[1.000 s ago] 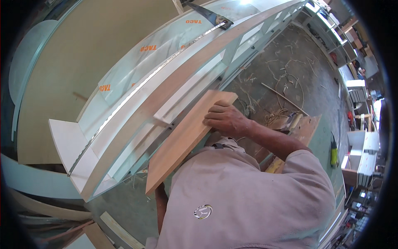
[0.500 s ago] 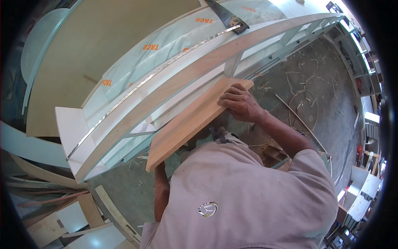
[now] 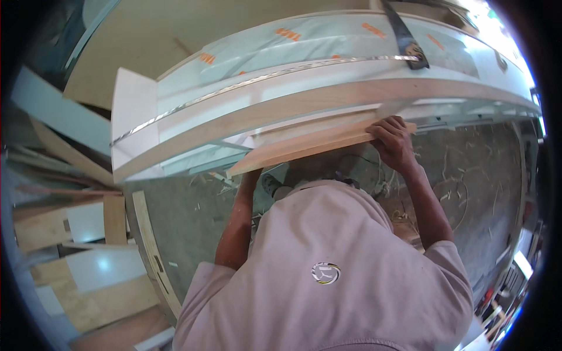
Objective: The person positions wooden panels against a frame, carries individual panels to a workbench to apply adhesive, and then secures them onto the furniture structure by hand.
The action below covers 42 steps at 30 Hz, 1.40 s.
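Observation:
A flat, light-brown wooden board [image 3: 310, 145] is held in front of my body, along the near side of a long frame with a curved wooden edge [image 3: 328, 98]. My right hand [image 3: 391, 137] grips the board near its right end, fingers bent over the upper edge. At the other end my left hand [image 3: 252, 176] holds it from below, its fingers mostly hidden behind the wood. On top of the white frame lie a thin shiny strip [image 3: 234, 89] and a handsaw [image 3: 404, 38] with a dark blade.
Beyond the frame stretches a large tan sheet [image 3: 234, 26]. Wood offcuts and white panels [image 3: 88, 222] are piled at the left, beside a long narrow plank [image 3: 155, 251]. Shavings and loose strips litter the grey floor [image 3: 468, 193] at the right.
The board has swung from a steep slant to nearly level and come closer to the frame, with both hands still on it. My view has turned, so the frame now runs more crosswise.

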{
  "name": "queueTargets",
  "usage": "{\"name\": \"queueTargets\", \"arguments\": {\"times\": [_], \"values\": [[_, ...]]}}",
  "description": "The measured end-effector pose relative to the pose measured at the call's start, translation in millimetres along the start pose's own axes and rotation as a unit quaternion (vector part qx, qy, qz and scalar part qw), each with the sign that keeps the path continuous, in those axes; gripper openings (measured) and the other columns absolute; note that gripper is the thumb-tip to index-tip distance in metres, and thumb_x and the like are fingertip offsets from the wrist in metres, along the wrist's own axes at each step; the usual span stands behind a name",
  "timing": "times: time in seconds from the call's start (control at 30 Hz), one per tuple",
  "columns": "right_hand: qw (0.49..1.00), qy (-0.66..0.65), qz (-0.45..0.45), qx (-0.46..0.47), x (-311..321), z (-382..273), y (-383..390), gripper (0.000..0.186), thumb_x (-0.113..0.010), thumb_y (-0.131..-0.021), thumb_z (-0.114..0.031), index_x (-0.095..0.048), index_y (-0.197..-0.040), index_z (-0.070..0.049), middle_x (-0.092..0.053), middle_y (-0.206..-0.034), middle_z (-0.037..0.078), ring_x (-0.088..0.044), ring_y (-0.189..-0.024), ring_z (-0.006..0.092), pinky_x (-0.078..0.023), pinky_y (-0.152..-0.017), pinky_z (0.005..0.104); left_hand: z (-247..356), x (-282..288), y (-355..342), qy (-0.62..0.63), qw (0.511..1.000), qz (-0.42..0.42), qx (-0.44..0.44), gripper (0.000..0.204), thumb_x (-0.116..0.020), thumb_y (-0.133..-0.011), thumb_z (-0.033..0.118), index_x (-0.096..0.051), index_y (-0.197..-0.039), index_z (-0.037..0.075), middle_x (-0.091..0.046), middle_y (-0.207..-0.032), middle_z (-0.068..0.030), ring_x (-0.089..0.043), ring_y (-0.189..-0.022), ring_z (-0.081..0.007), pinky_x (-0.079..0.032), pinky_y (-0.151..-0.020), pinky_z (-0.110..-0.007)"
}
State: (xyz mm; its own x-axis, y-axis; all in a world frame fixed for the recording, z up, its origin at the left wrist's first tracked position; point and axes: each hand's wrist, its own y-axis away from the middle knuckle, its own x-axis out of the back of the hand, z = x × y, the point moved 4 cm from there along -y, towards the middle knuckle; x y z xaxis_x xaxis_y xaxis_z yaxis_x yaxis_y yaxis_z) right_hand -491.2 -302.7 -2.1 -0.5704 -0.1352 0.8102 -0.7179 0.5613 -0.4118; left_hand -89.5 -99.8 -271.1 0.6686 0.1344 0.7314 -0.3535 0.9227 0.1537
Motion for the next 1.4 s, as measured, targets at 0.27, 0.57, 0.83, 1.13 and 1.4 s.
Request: {"name": "queueTargets", "arguments": {"times": [0.27, 0.57, 0.83, 1.13, 1.4], "values": [[0.999, 0.021, -0.038, 0.009, -8.0, 0.8, -31.0, 0.027, -0.075, -0.074, -0.006, -0.067, -0.099, -0.006, -0.069, -0.095, 0.010, -0.064, -0.096, 0.0316, -0.046, -0.091, 0.0452, 9.4, 0.1, -9.2, -0.347, 0.889, 0.102, -0.282, 0.031, -0.072, -0.088, 0.014, -0.066, -0.117, 0.010, -0.065, -0.103, -0.0064, -0.061, -0.096, -0.0178, -0.051, -0.078, -0.034], [0.997, 0.055, 0.032, -0.031, -11.8, 12.2, -18.7, 0.033, -0.082, -0.076, -0.010, -0.069, -0.106, -0.006, -0.069, -0.103, 0.013, -0.063, -0.103, 0.0351, -0.049, -0.092, 0.0462, 42.4, 30.8, -25.5, 0.177, 0.977, -0.012, 0.122, 0.034, -0.075, -0.083, 0.013, -0.069, -0.114, 0.001, -0.074, -0.112, -0.0152, -0.068, -0.107, -0.0260, -0.052, -0.091, -0.039], [0.951, 0.136, 0.248, -0.123, 1.4, 13.4, 10.0, 0.043, -0.083, -0.078, -0.018, -0.066, -0.115, -0.006, -0.063, -0.119, 0.016, -0.058, -0.115, 0.0349, -0.045, -0.101, 0.0464, 23.9, 28.8, -27.2, 0.207, 0.954, -0.087, 0.198, 0.025, -0.070, -0.090, 0.030, -0.071, -0.100, 0.008, -0.068, -0.088, -0.0029, -0.064, -0.074, -0.0150, -0.051, -0.061, -0.035], [0.828, -0.197, 0.376, -0.368, -46.6, 76.9, 63.6, 0.044, -0.071, -0.090, -0.010, -0.059, -0.131, 0.001, -0.066, -0.124, 0.015, -0.064, -0.116, 0.0235, -0.051, -0.099, 0.0357, 59.0, 41.8, -24.7, 0.232, 0.934, -0.134, 0.236, 0.031, -0.069, -0.089, 0.038, -0.067, -0.107, 0.012, -0.064, -0.082, -0.0018, -0.063, -0.070, -0.0137, -0.048, -0.059, -0.030], [0.808, -0.229, 0.375, -0.391, -64.6, 78.2, 63.7, 0.040, -0.068, -0.091, -0.011, -0.062, -0.130, -0.003, -0.065, -0.124, 0.017, -0.065, -0.115, 0.0284, -0.051, -0.099, 0.0385, 71.8, 45.2, -20.8, 0.178, 0.941, -0.144, 0.249, 0.043, -0.066, -0.089, 0.041, -0.064, -0.119, 0.010, -0.068, -0.094, -0.0083, -0.069, -0.079, -0.0198, -0.056, -0.070, -0.036]]}}
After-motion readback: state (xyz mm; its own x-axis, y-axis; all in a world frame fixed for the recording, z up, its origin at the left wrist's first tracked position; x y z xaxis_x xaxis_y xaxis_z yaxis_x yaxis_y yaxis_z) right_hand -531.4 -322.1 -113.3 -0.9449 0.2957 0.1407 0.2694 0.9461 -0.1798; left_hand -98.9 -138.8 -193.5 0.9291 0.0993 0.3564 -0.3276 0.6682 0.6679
